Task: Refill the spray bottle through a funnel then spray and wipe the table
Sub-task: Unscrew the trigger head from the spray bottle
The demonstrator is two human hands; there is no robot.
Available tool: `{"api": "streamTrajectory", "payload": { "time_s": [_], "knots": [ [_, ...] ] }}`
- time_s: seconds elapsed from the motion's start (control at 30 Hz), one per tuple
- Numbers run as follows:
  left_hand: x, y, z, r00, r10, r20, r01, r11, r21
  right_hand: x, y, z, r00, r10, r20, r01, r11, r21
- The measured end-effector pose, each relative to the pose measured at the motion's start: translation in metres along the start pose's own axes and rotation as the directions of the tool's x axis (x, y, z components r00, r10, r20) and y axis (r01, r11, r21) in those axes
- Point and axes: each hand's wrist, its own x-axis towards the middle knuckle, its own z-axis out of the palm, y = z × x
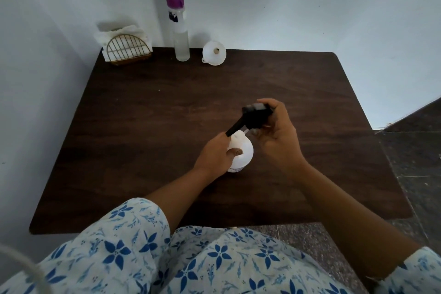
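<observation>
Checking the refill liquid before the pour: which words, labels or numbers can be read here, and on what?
Nothing is readable.
Tall purple-capped bottle: dark label patch near the top, too blurred to read.
White spray bottle: dark print along its lower edge, too small to read.
Black spray head, funnel, napkin holder: no text visible.

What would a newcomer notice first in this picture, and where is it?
At the middle of the dark table, the left hand grips a white spray bottle while the right hand holds its black spray head tilted above it. At the far edge are a napkin holder, a tall purple-capped bottle and a white funnel.
</observation>
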Motion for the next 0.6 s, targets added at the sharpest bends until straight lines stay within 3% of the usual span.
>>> {"api": "streamTrajectory", "payload": {
  "time_s": [0.17, 0.6],
  "knots": [
    [-0.001, 0.001, -0.002, 0.997, 0.06, -0.041, -0.06, 0.998, 0.019, 0.002, -0.013, -0.022, 0.99, -0.088, -0.114, 0.101, 0.989, 0.11],
    [0.0, -0.001, -0.003, 0.995, 0.093, -0.046, -0.092, 0.995, 0.038, -0.006, -0.017, -0.054, 0.96, 0.084, -0.269, 0.001, 0.953, 0.303]
  ]
}}
